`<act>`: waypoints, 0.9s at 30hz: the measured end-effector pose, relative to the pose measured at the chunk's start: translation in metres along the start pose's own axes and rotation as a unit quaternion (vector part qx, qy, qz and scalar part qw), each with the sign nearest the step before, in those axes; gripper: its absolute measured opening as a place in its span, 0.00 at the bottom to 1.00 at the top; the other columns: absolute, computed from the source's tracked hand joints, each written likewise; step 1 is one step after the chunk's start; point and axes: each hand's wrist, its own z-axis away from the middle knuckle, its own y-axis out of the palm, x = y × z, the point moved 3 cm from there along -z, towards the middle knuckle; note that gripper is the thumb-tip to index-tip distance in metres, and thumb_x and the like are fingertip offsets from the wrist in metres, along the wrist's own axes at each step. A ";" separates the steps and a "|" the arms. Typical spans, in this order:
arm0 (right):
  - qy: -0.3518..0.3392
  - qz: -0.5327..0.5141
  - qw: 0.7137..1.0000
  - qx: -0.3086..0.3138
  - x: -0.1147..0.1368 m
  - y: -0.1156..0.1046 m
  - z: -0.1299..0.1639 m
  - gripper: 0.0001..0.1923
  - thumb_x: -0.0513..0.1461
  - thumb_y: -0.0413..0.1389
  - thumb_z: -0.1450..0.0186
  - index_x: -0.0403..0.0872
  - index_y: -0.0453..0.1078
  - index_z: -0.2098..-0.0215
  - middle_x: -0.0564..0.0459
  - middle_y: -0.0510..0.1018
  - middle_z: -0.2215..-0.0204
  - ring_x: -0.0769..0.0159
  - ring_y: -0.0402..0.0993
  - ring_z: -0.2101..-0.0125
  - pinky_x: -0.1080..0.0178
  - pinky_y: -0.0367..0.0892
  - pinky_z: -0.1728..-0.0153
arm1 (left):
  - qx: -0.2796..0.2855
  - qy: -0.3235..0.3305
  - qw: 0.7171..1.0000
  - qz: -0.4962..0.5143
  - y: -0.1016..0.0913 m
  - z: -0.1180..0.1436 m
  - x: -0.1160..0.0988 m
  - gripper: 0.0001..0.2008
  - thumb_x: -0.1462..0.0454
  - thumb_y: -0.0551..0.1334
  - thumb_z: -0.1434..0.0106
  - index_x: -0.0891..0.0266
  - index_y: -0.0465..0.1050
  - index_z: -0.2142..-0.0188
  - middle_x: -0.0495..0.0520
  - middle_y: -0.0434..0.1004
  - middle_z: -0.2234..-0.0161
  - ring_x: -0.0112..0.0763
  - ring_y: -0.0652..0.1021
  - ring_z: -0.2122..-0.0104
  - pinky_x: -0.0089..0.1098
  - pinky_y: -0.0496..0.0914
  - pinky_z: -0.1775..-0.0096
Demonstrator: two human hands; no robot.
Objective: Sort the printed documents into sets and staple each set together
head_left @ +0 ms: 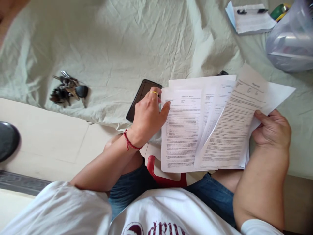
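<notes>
Several printed sheets are fanned out over my lap and the edge of the cloth-covered surface. My left hand (150, 112), with a gold ring and a red string bracelet at its wrist, grips the upper left edge of the leftmost sheet (183, 137). Its thumb lies on the print; its other fingertips are partly hidden. My right hand (272, 129) pinches the right side of a tilted sheet (230, 127) and papers behind it, thumb on top. More sheets (215, 98) overlap between the two. Under and beside my left hand lies a dark phone (140, 98).
A bunch of keys (69, 88) rests on the green cloth (117, 39) to the left. At the far right are a notepad (254, 21) with a black pen across it and a translucent plastic bag (290, 42). A red stool (166, 173) shows between my knees.
</notes>
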 end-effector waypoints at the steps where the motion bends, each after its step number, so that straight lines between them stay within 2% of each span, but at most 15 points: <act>1: -0.002 0.000 1.000 0.000 0.001 0.000 0.000 0.21 0.37 0.75 0.57 0.49 0.83 0.63 0.52 0.89 0.60 0.58 0.85 0.53 0.49 0.73 0.33 | -0.004 0.001 1.000 -0.010 0.000 0.000 0.000 0.13 0.61 0.66 0.31 0.60 0.70 0.49 0.60 0.80 0.49 0.46 0.82 0.57 0.42 0.77 0.55; 5: -0.007 -0.008 1.000 0.005 0.002 0.000 0.000 0.21 0.37 0.75 0.57 0.48 0.82 0.64 0.52 0.89 0.59 0.58 0.85 0.51 0.51 0.74 0.33 | 0.001 -0.014 1.000 -0.023 0.001 0.000 -0.001 0.14 0.61 0.67 0.31 0.59 0.69 0.49 0.60 0.78 0.51 0.50 0.82 0.55 0.43 0.77 0.54; 8: -0.001 -0.011 1.000 0.002 0.001 -0.002 0.000 0.21 0.37 0.75 0.56 0.49 0.81 0.63 0.53 0.89 0.56 0.58 0.85 0.50 0.50 0.73 0.33 | 0.028 -0.030 0.999 -0.015 0.002 0.001 -0.004 0.15 0.63 0.68 0.32 0.60 0.70 0.48 0.55 0.78 0.60 0.46 0.82 0.61 0.42 0.76 0.56; 12: 0.004 -0.015 1.000 0.001 0.001 -0.001 0.000 0.21 0.36 0.75 0.56 0.49 0.81 0.63 0.52 0.88 0.55 0.57 0.85 0.50 0.50 0.73 0.33 | 0.050 -0.015 0.999 0.015 0.005 0.003 -0.007 0.13 0.66 0.65 0.33 0.59 0.71 0.49 0.48 0.76 0.69 0.39 0.79 0.69 0.38 0.73 0.62; 19: 0.008 -0.015 1.000 -0.001 0.004 0.002 0.002 0.25 0.35 0.73 0.56 0.49 0.85 0.58 0.51 0.89 0.54 0.57 0.86 0.52 0.48 0.73 0.32 | 0.030 0.016 0.995 0.090 0.011 0.005 -0.008 0.14 0.71 0.63 0.34 0.58 0.71 0.50 0.46 0.73 0.70 0.34 0.77 0.71 0.35 0.71 0.63; 27: 0.016 -0.022 1.000 0.015 0.004 0.002 0.002 0.24 0.36 0.75 0.56 0.50 0.85 0.59 0.54 0.89 0.54 0.63 0.86 0.53 0.57 0.78 0.38 | 0.017 0.015 0.993 0.118 0.012 0.004 -0.009 0.15 0.73 0.63 0.34 0.59 0.71 0.50 0.44 0.72 0.71 0.32 0.76 0.71 0.35 0.71 0.62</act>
